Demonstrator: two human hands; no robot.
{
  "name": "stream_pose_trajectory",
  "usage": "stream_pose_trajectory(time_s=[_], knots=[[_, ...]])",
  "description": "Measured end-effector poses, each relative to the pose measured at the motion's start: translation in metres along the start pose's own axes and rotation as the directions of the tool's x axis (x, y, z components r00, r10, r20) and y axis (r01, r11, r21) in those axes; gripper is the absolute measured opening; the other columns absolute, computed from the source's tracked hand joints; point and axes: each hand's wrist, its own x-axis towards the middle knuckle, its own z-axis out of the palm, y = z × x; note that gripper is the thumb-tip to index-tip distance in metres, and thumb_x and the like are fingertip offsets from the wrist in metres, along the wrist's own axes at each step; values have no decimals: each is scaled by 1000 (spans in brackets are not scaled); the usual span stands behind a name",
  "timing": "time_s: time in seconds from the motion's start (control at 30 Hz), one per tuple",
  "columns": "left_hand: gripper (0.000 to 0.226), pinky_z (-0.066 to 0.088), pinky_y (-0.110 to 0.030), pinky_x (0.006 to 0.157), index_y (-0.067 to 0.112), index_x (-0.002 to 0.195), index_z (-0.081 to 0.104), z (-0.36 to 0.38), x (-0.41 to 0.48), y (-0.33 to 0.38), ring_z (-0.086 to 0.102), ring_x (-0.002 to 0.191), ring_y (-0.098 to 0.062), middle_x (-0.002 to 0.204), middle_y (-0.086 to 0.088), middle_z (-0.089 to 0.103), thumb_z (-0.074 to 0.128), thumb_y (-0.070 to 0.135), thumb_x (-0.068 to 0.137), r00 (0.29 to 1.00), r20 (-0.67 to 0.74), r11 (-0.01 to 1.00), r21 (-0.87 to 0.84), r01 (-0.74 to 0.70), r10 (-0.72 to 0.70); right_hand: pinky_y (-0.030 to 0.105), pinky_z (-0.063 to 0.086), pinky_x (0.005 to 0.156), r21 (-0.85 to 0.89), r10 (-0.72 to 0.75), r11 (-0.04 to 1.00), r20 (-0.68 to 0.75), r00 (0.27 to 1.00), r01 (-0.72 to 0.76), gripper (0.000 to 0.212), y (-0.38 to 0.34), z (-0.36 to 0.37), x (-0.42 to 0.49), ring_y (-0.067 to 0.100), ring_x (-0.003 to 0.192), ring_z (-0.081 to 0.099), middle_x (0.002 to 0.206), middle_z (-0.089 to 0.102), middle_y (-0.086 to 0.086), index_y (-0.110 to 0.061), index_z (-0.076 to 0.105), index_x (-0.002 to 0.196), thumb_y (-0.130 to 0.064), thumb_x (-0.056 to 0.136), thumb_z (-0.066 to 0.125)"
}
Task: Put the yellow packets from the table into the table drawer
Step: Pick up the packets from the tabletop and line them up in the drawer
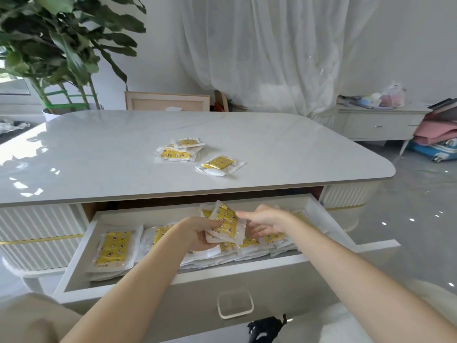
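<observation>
Drawer (284,285) open, lower centre, stored packets (113,251) inside. Left hand (197,233) above it clasps held packets (226,225). Right hand (268,222) fingers loose, probably touching bunch edge. Mid-frame: table packets (220,164) on table (99,149).

Bright, soft daylight pours through the sheer white curtain (272,58) at the back. Glare on the glossy pale stone counter (99,149), white patches along its left side, and pinpoint sparkles on the shiny grey floor (408,214) at right. Shadows are faint: one dark band under the counter's lip, above the open white drawer (185,300). Straight edges bow with the wide lens. The bottom-left corner is a beige blur. Clear wrap on the yellow patterned packets (223,225) in the left hand (197,231) glints.
</observation>
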Motion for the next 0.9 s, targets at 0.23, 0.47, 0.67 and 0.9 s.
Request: stream_pose_trajectory(time_s=[0.23,0.47,0.67,0.9], knots=[[34,59,-33,75,6,98,65,-14,3,-6,70,84,-21,94,-10,72,80,26,74,980,-129,946,307,-106,152,33,60,56,338,69,938,34,997,-76,42,3,14,6,24,78,70,101,68,20,7,53,117,12,78,69],[24,59,-39,62,0,111,53,-50,-6,-5,67,69,-24,85,-13,67,59,13,92,944,-269,944,313,-101,191,27,55,66,182,69,983,-210,975,-31,64,-1,7,14,28,108,63,124,57,19,-2,41,136,14,80,66],[37,56,-35,78,1,117,53,-55,-1,-10,62,96,-27,105,-12,62,64,11,82,872,-341,784,617,-74,351,31,59,79,-162,-32,986,-336,941,-25,51,3,20,22,25,102,65,120,57,15,-2,48,125,6,80,70],[74,50,-33,81,20,136,42,-46,-9,-15,53,115,-26,133,-9,40,76,16,71,773,-188,332,943,-31,606,27,50,79,-647,-428,733,-199,881,210,50,5,22,19,15,99,61,139,51,4,-19,54,131,-4,85,66]])
